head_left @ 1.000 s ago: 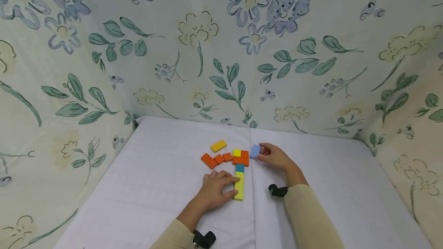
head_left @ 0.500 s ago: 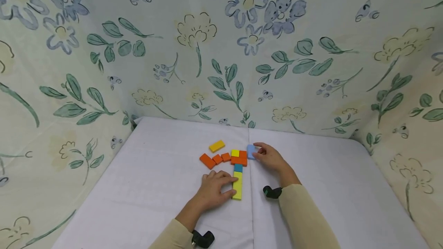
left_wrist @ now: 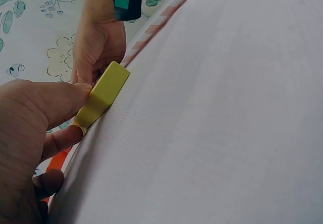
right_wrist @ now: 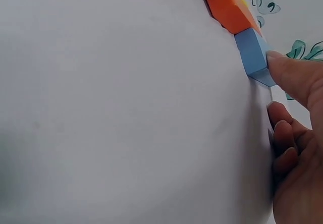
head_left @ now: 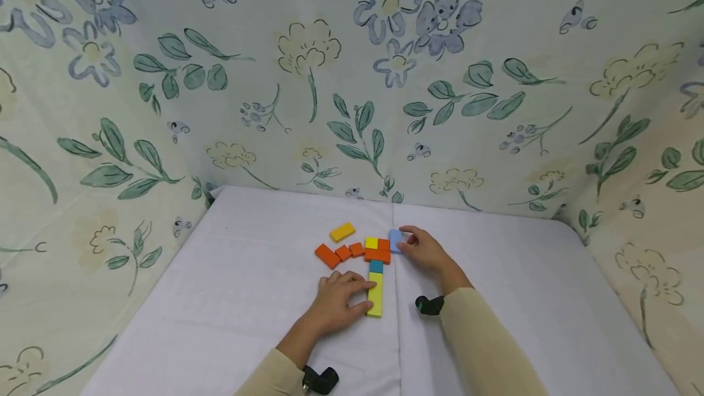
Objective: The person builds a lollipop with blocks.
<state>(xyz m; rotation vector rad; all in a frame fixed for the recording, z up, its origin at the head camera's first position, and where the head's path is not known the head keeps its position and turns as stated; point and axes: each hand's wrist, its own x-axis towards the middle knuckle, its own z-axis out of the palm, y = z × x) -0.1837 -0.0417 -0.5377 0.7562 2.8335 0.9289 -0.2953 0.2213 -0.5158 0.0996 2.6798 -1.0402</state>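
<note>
My right hand [head_left: 431, 253] pinches a light blue toy block [head_left: 394, 241] between thumb and forefinger. That block stands against the right side of a cluster of orange blocks [head_left: 377, 255] and a small yellow block [head_left: 371, 242]. Below the cluster, a teal block [head_left: 376, 266] and a long yellow block [head_left: 376, 298] run toward me in line. Thumb and forefinger of my left hand [head_left: 334, 304] touch the long yellow block's left side, spread along it. In the right wrist view the thumb presses the blue block [right_wrist: 252, 52]; its forefinger is hidden.
Left of the cluster, small orange blocks [head_left: 350, 251] lead to a larger orange block [head_left: 327, 256]. A loose amber block [head_left: 343, 232] lies behind them. All rest on a white cloth [head_left: 247, 286], with a floral curtain [head_left: 308, 96] behind the table.
My right hand has slid the light blue block leftward, from slightly apart to against the orange cluster. The left hand keeps its place at the long yellow block.
</note>
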